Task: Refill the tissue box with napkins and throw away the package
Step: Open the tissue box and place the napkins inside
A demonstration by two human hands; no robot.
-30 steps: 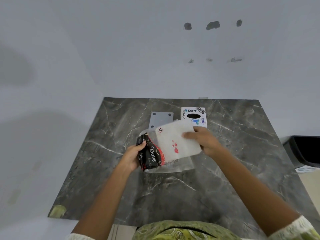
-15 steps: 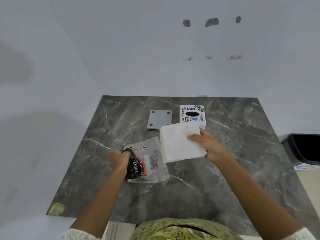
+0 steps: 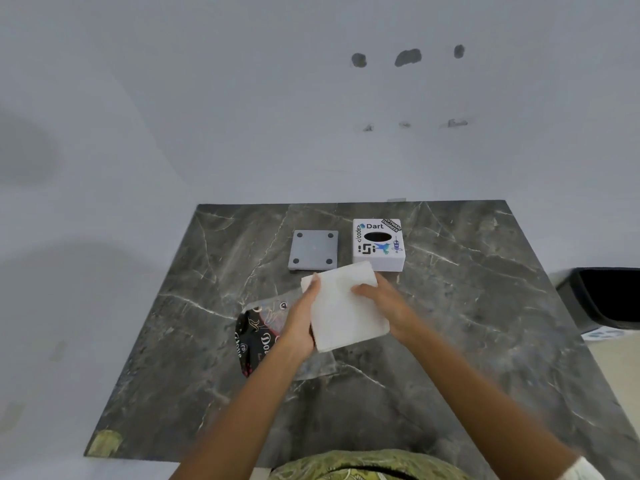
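A white stack of napkins (image 3: 343, 308) is held above the table between both hands. My left hand (image 3: 299, 320) grips its left edge and my right hand (image 3: 384, 304) grips its right edge. The emptied plastic package (image 3: 258, 332), clear with black and red print, lies flat on the table under my left wrist. The white tissue box (image 3: 378, 244), with stickers and an oval slot on top, stands just beyond the napkins. Its grey base plate (image 3: 313, 249) lies separately to the left of the box.
The dark marble table (image 3: 485, 323) runs to a white wall at the back. A black bin (image 3: 606, 296) stands on the floor past the table's right edge. A yellowish patch (image 3: 104, 441) marks the near left corner.
My right hand pulled the napkin stack out of the package. My left hand let go of the package, which now lies on the table, and took hold of the stack's left edge.
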